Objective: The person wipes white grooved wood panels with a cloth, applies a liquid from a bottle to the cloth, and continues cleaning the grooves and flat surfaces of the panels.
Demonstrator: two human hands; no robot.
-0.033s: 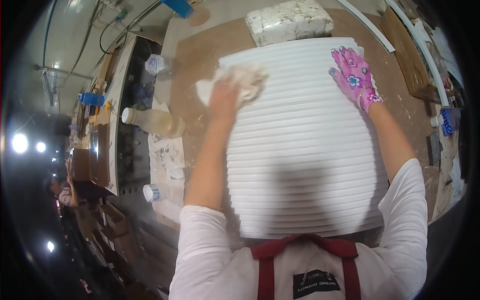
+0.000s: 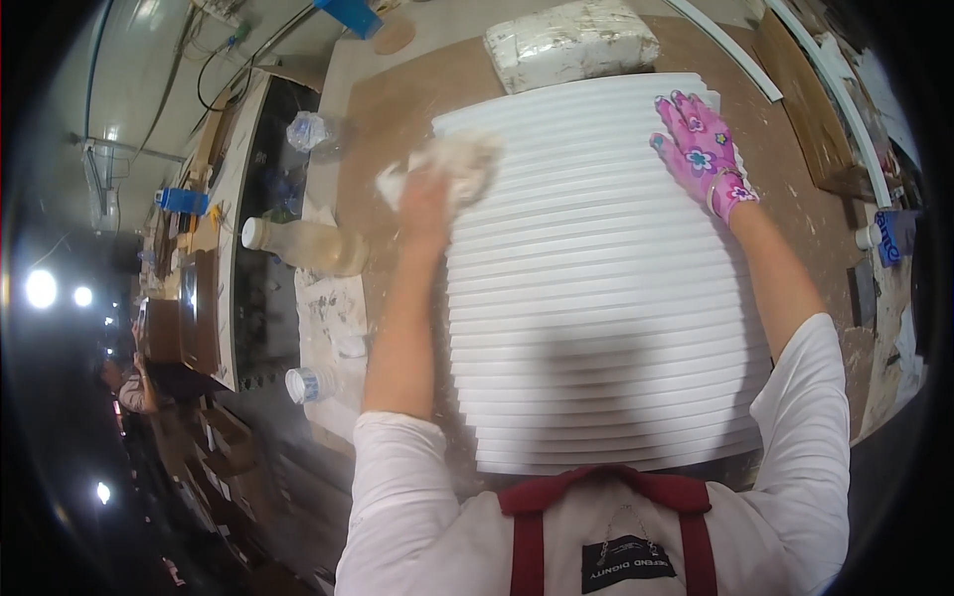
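Ribbed white panel (image 2: 606, 318) lies flat on the brown counter (image 2: 397, 109), filling the centre of the head view. At its 10 o'clock edge, the bare left hand (image 2: 427, 194) presses down with its grip clenched around a crumpled white cloth (image 2: 462, 159). At 1 o'clock, the right hand (image 2: 701, 149), in a pink flowered glove, rests flat with fingers spread, grip released. At 9 o'clock of the panel lies a plastic bottle (image 2: 303, 245).

Left hand (image 2: 425, 194) presses crumpled cloth (image 2: 452, 164) on white ribbed panel (image 2: 596, 298); gloved right hand (image 2: 701, 149) flat on panel.
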